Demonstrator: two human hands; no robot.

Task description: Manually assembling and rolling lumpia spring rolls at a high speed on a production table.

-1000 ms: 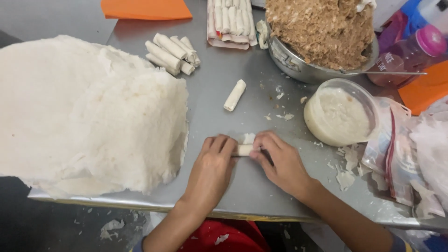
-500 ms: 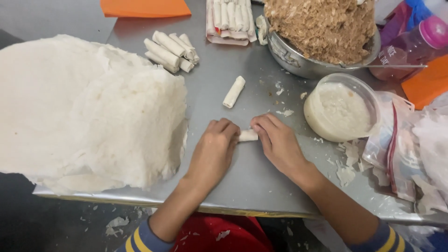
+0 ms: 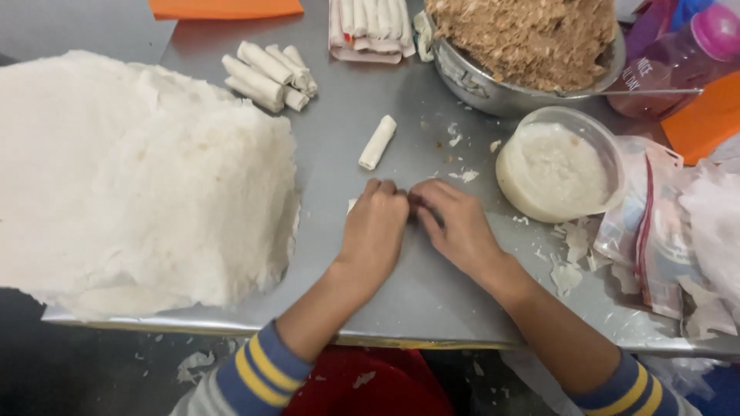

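a small white roll (image 3: 352, 205) lies on the metal table (image 3: 385, 293), mostly hidden under the left hand (image 3: 375, 231), only its end showing. the right hand (image 3: 455, 223) meets it fingertip to fingertip; both look curled down on the roll, though i can't tell how tightly. a finished roll (image 3: 378, 142) lies just beyond, a big stack of white wrappers (image 3: 139, 177) to the left

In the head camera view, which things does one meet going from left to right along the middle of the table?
Big white stack of wrappers → left hand → right hand → round tub of white paste → clear plastic bags.
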